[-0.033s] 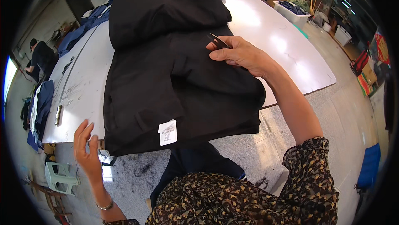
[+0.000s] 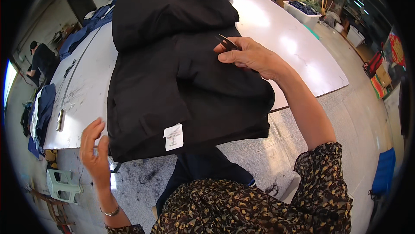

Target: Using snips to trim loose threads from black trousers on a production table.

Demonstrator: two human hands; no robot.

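A thick stack of black cloth garments lies across the near part of the white table, its top portion folded back in a rounded roll. A white label shows flat against the black fabric at the near edge. Above the right part of the cloth, my right hand grips small dark thread snips, their blade tips pointing up and left. My left hand is empty, fingers extended and apart from the thumb, beside the near left corner of the stack. Whether its fingertips touch the cloth I cannot tell.
Around the stack, the white table shows at both sides. Dark blue cloth hangs over its left edge, near a small metal object. A pale green stool stands low at left. Another person is at far left.
My left hand has moved slightly up and right, closer to the cloth's left edge. The right hand and snips stay in nearly the same place.
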